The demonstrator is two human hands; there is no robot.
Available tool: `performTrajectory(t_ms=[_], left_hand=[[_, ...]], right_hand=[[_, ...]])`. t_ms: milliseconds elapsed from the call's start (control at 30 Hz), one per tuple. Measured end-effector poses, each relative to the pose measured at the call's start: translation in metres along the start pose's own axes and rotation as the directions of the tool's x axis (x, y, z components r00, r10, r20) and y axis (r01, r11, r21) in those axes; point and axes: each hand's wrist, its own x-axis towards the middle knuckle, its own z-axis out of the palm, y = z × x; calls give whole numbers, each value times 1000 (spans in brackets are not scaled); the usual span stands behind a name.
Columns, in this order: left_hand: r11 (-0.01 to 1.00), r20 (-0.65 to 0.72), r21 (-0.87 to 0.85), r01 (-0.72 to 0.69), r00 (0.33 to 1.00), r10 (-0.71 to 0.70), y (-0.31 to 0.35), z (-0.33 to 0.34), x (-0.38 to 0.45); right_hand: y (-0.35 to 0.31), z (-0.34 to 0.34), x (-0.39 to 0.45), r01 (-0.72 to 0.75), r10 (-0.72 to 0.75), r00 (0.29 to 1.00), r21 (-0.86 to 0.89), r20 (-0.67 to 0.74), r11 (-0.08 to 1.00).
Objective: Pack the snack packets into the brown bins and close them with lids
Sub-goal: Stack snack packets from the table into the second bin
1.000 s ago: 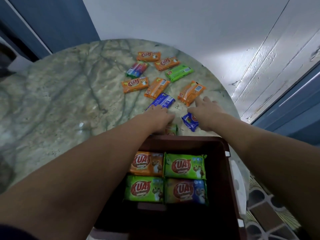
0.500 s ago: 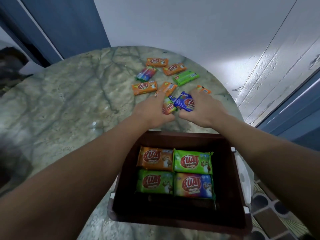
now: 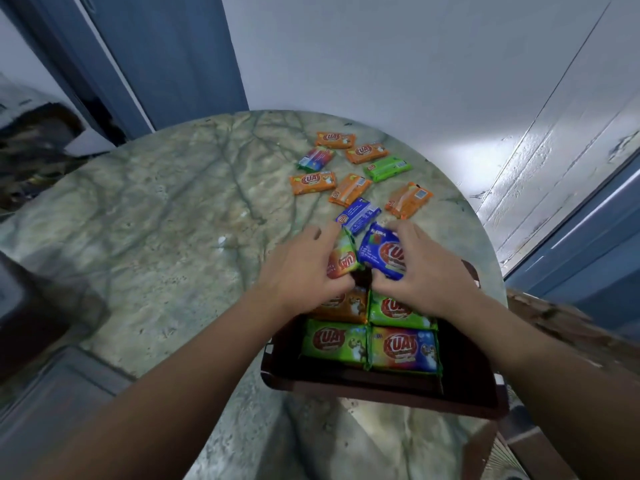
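Note:
A brown bin (image 3: pixel 388 389) stands at the near right of the round marble table (image 3: pixel 166 237). Inside it lie several KUAT snack packets, among them a green one (image 3: pixel 334 341) and a multicoloured one (image 3: pixel 403 348). My left hand (image 3: pixel 301 268) grips a green-and-red packet (image 3: pixel 343 259) over the bin's far edge. Right beside it, my right hand (image 3: pixel 426 271) grips a blue packet (image 3: pixel 382 252). Beyond the hands, several loose packets lie on the table: a blue one (image 3: pixel 358 215), orange ones (image 3: pixel 408 199) and a green one (image 3: pixel 387 168). No lid is in view.
The table's curved edge runs close behind the loose packets, with a white wall (image 3: pixel 381 64) beyond. A blue door (image 3: pixel 166 53) is at the back left, and patterned floor tiles (image 3: pixel 502 459) show at the lower right.
Both hands picked a packet off the table and drew it back toward me, from the loose pile to above the bin's far edge. The view shifted, so the bin sits lower right.

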Motion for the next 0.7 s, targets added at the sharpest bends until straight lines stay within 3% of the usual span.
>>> performTrajectory(t_ms=[200, 300, 467, 700], left_hand=[[980, 203, 62, -191, 963, 175, -1, 14, -38], [981, 281, -69, -179, 940, 192, 2, 21, -48], [954, 329, 113, -278, 916, 228, 5, 34, -58], [920, 301, 213, -328, 918, 258, 3, 39, -59]], right_hand=[[5, 3, -34, 77, -60, 963, -53, 263, 996], [8, 7, -46, 138, -78, 929, -141, 362, 980], [19, 13, -64, 159, -56, 908, -216, 416, 963], [22, 21, -65, 175, -44, 897, -260, 441, 950]])
